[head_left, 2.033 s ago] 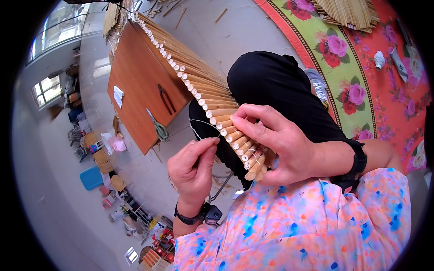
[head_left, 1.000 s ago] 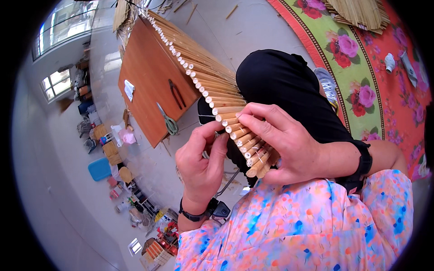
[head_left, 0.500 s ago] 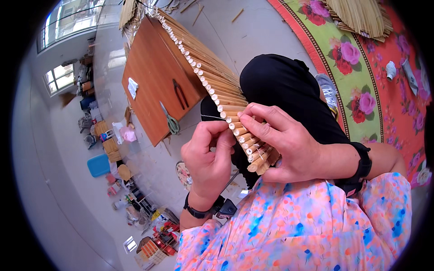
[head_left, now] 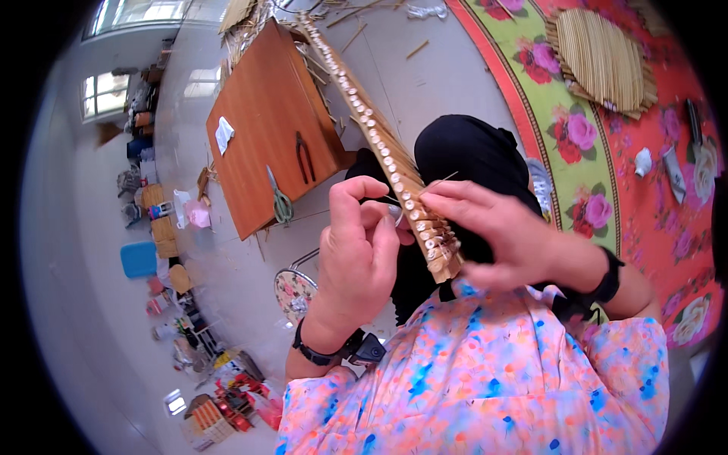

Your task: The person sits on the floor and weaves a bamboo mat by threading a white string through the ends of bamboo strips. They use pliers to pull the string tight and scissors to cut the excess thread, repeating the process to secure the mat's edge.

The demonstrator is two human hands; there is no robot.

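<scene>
A row of tan, reed-like stalks bound side by side stands edge-on between my hands, its pale cut ends towards my left. Its near end, with white thread between the stalks, reaches my lap. My left hand is closed beside the cut ends, fingers curled on a thin pale thread, partly hidden. On the other side, my right hand has its fingers stretched out, fingertips against the stalks and thumb apart, slightly blurred. A thin needle-like piece sticks out above the right fingertips.
Left of the stalks stands a brown wooden table with green-handled scissors, dark pliers and a crumpled white tissue. A round stalk mat lies on a floral cloth at right. A floral-topped stool is near my left arm.
The stalk row has turned more edge-on. My right hand has loosened from around its near end, fingers straightening. My left hand has lifted slightly, its index finger raised.
</scene>
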